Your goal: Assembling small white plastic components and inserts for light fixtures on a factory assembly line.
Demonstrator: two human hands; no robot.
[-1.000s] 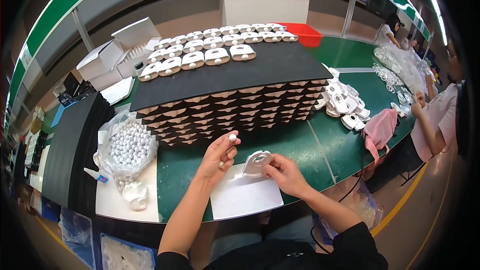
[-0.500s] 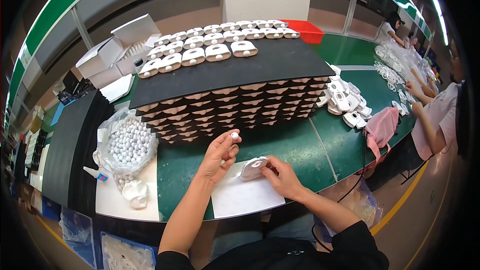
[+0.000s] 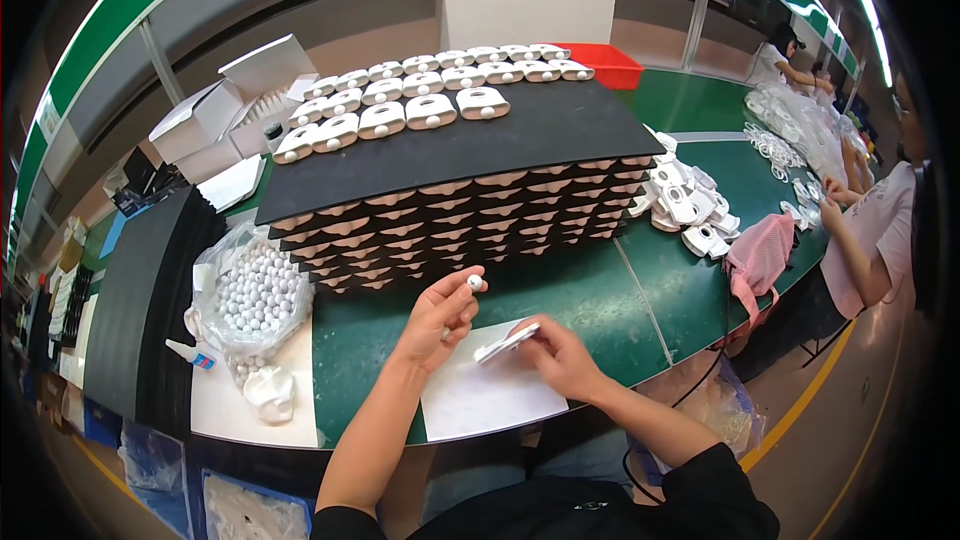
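White ball sits pinched in the curled left hand, the right hand gripping a tilted plate

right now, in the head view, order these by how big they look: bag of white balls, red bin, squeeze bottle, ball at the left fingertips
1. bag of white balls
2. red bin
3. squeeze bottle
4. fingertip ball
The bin is farther off and partly hidden: apparent size only.

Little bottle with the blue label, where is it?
In the head view, the little bottle is at left, by the black stack and the bag of white balls.
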